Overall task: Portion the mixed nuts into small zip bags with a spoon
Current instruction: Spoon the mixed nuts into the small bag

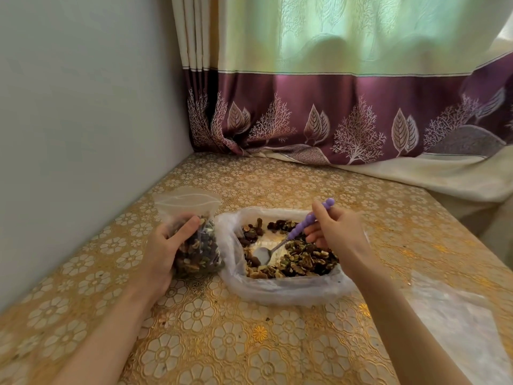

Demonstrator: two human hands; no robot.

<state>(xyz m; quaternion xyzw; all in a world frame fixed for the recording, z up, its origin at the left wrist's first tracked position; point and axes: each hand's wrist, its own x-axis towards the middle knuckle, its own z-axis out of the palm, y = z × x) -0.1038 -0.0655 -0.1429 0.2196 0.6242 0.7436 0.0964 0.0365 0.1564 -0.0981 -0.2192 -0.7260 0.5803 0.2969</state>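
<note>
Worktop (227, 343), gold floral cover. Left hand (163, 251) grips upright zip bag (194, 234), part-filled with nuts, mouth open. Just right: plastic-lined tray (277, 290) of mixed nuts (305, 259). Right hand (336, 229) pinches purple-handled spoon (280, 243), bowl resting in tray. Behind: curtain (347, 107).

Left hand (162, 247): bare forearm entering from the lower left and running up toward the centre, palm turned inward, thumb raised across the near face of the zip bag (198, 243) and the remaining fingers curled round its far side, gripping it upright. Right hand (337, 232): bare forearm entering from the lower right, wrist bent so the back of the hand faces up and the fingers fold downward, pinching the purple handle of the spoon (280, 244) near its upper end. Both hands are level with each other and well apart, neither touching the other.
</note>
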